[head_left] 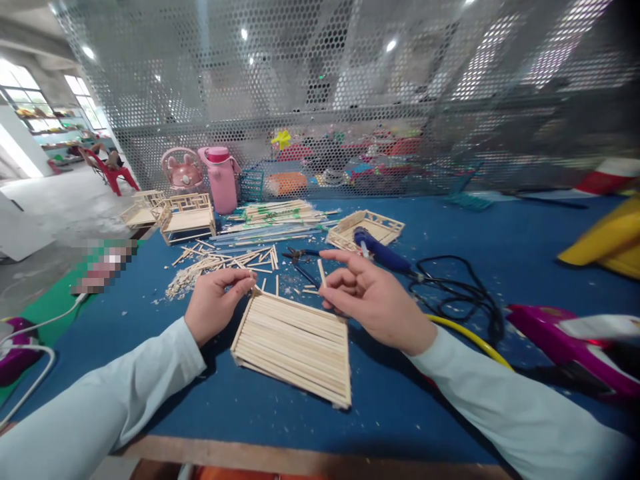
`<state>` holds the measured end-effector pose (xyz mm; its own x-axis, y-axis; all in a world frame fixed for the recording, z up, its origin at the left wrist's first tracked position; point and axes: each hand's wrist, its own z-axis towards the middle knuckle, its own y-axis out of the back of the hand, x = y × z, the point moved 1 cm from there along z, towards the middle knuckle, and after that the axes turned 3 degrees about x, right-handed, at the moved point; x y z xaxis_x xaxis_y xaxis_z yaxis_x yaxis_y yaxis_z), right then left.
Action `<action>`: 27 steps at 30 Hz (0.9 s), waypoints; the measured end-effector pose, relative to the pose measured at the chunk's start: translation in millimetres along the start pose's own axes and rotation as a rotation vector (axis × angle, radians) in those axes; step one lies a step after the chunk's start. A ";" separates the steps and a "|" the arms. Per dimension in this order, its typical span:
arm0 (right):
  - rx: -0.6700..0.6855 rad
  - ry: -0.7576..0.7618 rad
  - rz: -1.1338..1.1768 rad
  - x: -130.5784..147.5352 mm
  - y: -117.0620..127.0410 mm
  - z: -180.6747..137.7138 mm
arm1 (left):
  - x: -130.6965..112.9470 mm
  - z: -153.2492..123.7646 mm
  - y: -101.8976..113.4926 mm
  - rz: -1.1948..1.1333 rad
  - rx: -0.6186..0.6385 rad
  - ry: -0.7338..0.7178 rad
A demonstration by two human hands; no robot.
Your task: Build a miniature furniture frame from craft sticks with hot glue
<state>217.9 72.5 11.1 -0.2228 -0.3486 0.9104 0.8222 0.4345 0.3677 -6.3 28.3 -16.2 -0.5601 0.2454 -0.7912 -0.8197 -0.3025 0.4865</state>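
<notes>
A flat panel of wooden sticks (pixel 295 343) lies on the blue table in front of me, its sticks laid side by side inside a thin frame. My left hand (pixel 213 303) is at the panel's far left corner, thumb and finger pinched together. A small pale bit shows at those fingertips, too small to name. Above the panel's far edge, my right hand (pixel 375 300) pinches a short wooden stick (pixel 321 272) between thumb and fingers, holding it nearly upright. Just beyond are pliers (pixel 303 260) with dark blue handles, partly hidden by the right hand.
Loose cut sticks (pixel 215 267) are piled beyond my left hand. A blue-handled tool (pixel 383 252) leans on a stick tray (pixel 367 223), its black cable (pixel 465 293) coiled at right. Small stick furniture (pixel 187 217), a pink bottle (pixel 223 180) and a purple tool (pixel 565 340) also stand around.
</notes>
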 end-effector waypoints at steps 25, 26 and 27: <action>0.211 0.502 -0.629 33.0 -11.0 9.1 | -1.7 0.6 -1.1 0.022 0.001 -0.022; 0.193 0.475 -0.592 36.2 -16.3 17.1 | -1.5 0.5 -1.1 0.021 -0.004 -0.027; 0.180 0.449 -0.562 38.8 -22.6 25.3 | -1.4 0.5 -1.2 0.019 -0.006 -0.033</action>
<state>177.5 70.1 42.9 -0.3172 -0.8482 0.4242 0.5396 0.2064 0.8162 -4.6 28.8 -15.5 -0.5794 0.2700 -0.7690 -0.8081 -0.3131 0.4990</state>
